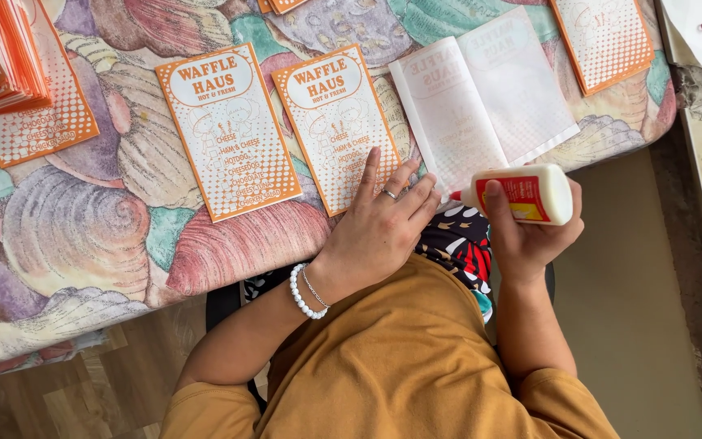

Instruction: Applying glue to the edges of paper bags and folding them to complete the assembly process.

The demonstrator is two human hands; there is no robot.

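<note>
A table with a shell-pattern cloth (83, 228) lies before me. Left of the glue bottle (530, 193), my left hand (379, 223) rests flat, fingers spread, on the lower edge of an orange printed bag (336, 126). My right hand (530, 236) grips the bottle, which lies sideways, its tip toward the blank white bag (485, 97) just above it.

A home craft table: shell-patterned tablecloth (83, 236), wood-look floor (83, 398), orange printed paper bags (227, 130) in rows.
</note>
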